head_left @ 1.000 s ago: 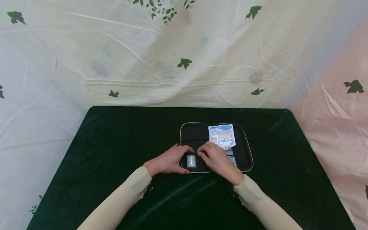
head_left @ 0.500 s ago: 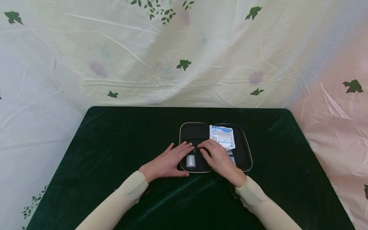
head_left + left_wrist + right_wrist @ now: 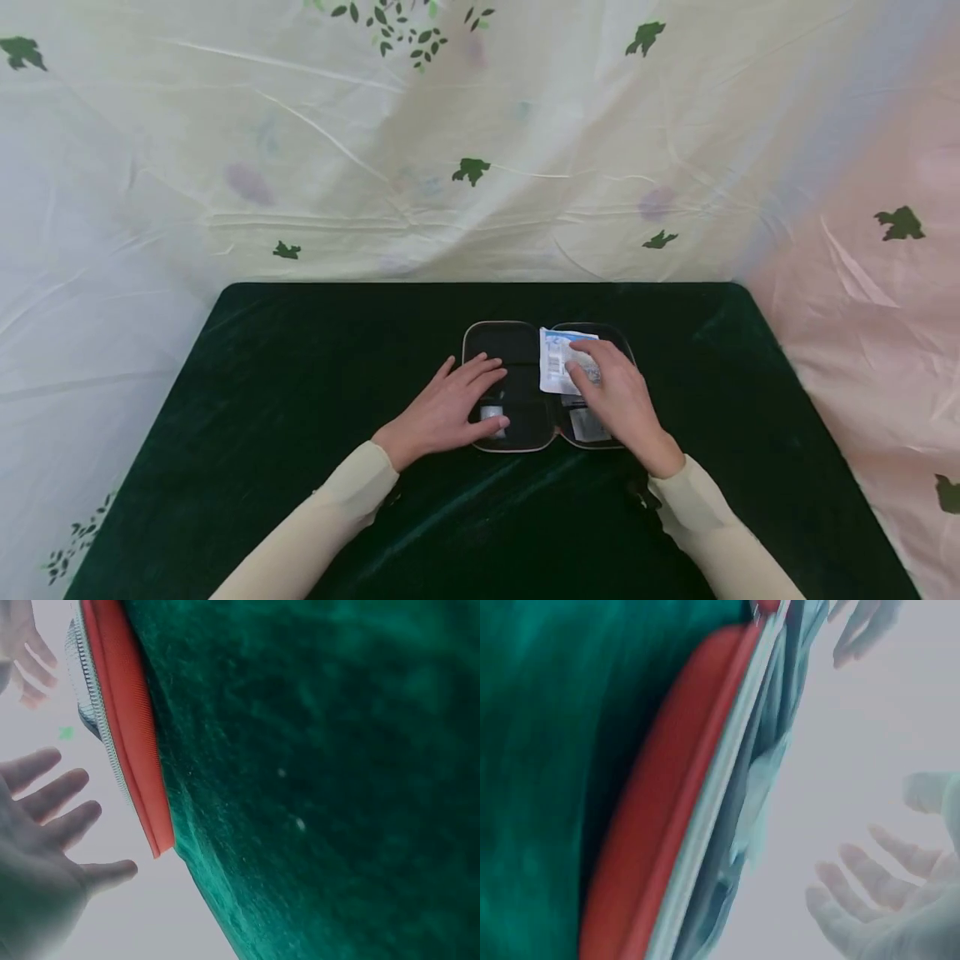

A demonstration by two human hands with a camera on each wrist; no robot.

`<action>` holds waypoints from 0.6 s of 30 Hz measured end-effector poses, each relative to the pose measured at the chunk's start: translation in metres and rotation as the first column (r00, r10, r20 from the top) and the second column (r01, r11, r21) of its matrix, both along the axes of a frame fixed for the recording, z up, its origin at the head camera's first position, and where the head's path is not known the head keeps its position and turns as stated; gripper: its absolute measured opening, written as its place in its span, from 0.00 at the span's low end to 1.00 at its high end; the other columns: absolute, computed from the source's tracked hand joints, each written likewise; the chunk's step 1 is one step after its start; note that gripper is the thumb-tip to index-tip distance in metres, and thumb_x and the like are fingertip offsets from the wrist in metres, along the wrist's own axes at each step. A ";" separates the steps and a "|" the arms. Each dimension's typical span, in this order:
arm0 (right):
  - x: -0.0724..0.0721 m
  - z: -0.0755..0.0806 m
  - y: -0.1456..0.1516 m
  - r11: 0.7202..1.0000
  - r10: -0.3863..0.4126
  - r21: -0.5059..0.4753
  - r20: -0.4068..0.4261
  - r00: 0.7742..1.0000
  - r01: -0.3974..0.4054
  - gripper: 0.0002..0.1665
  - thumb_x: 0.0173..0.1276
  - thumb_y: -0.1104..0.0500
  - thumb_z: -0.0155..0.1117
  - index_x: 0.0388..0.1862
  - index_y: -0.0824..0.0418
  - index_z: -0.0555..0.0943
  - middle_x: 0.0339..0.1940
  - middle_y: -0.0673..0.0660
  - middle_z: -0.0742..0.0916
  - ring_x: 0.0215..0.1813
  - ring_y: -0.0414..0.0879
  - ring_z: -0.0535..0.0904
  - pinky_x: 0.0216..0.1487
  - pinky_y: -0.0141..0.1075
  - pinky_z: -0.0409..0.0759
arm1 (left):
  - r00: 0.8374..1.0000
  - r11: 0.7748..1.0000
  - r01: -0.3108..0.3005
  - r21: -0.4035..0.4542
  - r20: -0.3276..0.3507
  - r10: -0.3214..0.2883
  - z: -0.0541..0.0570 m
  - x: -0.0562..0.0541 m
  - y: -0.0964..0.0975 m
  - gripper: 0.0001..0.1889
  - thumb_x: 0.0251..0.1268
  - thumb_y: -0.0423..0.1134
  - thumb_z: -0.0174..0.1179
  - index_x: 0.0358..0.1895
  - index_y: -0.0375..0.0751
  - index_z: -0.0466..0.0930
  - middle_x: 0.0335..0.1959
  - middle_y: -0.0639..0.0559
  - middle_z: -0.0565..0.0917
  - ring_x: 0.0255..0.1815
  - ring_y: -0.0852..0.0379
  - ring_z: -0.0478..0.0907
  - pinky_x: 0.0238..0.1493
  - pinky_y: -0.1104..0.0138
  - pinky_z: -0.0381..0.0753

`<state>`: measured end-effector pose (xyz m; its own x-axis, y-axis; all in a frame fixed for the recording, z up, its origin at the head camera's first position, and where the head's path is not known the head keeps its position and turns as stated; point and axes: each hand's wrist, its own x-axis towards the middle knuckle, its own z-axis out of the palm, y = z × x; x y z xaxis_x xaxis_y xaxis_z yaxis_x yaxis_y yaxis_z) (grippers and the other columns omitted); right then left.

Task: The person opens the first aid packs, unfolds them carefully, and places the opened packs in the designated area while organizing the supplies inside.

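A zip case [image 3: 528, 429] lies spread flat on the table, black inside and red outside, its red shell [image 3: 124, 712] edged with zip teeth in the left wrist view. Over its left half reaches my left hand [image 3: 450, 408], fingers spread and straight, holding nothing. The thumb overlaps a small whitish wrapped item [image 3: 491, 411] in that half. A white-and-blue packet [image 3: 553, 371] lies across the top of the right half. My right hand [image 3: 618, 396] hovers over that packet with loosely bent fingers; the right wrist view shows this hand [image 3: 892, 900] apart from the case.
Below the packet, a clear-grey sachet [image 3: 588, 425] sits in the right half of the case. Dark green velvet covers the table [image 3: 337, 333]. A pale cloth [image 3: 360, 167] with green leaf prints hangs behind it and at both sides.
My right hand has moved rightward, from the case's left half to over the packet. My left hand's fingers have straightened, and its thumb has come up over the whitish item.
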<state>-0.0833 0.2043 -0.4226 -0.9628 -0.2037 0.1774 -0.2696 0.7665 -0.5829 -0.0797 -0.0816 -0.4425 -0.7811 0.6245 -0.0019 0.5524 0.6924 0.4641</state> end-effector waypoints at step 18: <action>-0.021 -0.006 0.037 0.993 -0.093 0.096 0.330 0.939 0.064 0.37 0.80 0.48 0.59 0.74 0.73 0.68 0.61 0.72 0.81 0.54 0.60 0.80 0.52 0.53 0.81 | 0.996 0.985 -0.075 -0.158 0.037 0.082 -0.012 0.009 0.007 0.46 0.71 0.75 0.46 0.82 0.50 0.59 0.86 0.49 0.50 0.86 0.46 0.42 0.78 0.35 0.45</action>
